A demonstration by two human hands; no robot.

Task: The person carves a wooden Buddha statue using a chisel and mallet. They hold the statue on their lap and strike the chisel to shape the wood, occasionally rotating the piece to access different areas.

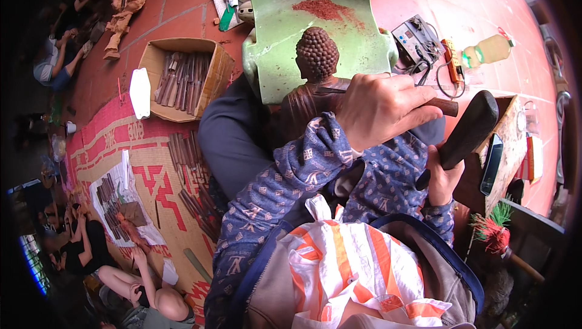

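Note:
A dark brown carved wooden Buddha statue (317, 56) stands between my knees, its curled head and shoulders showing and its lower part hidden behind my left arm. My left hand (382, 107) is closed around a wood-carving chisel (445, 106). The brown handle sticks out to the right and the thin dark blade points left, across the statue's shoulder. Lower on the right, my right hand (444, 177) grips a dark wooden mallet (471, 127), its thick end raised up and to the right. The mallet is apart from the chisel handle.
A green plastic chair (273, 56) bearing reddish shavings (324, 9) stands ahead. At left are a cardboard box (221, 74) of chisels and more tools on a mat (159, 174). A control box (417, 38), power strip (452, 62) and phone (491, 164) lie right. People sit far left.

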